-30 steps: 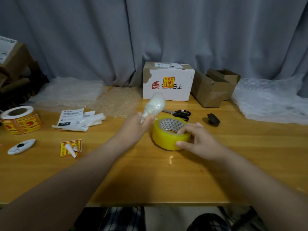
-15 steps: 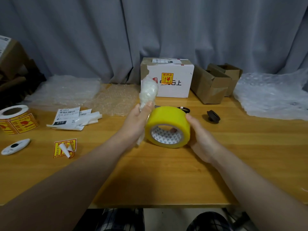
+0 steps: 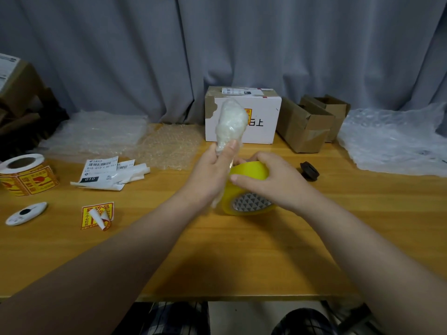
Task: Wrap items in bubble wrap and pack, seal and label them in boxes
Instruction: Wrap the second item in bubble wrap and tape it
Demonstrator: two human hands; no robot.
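At the wooden surface, we grip a bubble-wrapped bundle by its narrow lower end in our left hand, fingers curled round it. Its long axis is upright and leans slightly right. Our right hand is clamped over the top of a yellow tape roll, which stands tilted on edge with its core facing us. The roll sits just right of the left hand, below the bundle's bulk. We judge the next move is to find the tape's free end, which we cannot see, and draw it leftward across the wrap; the right hand is nearer.
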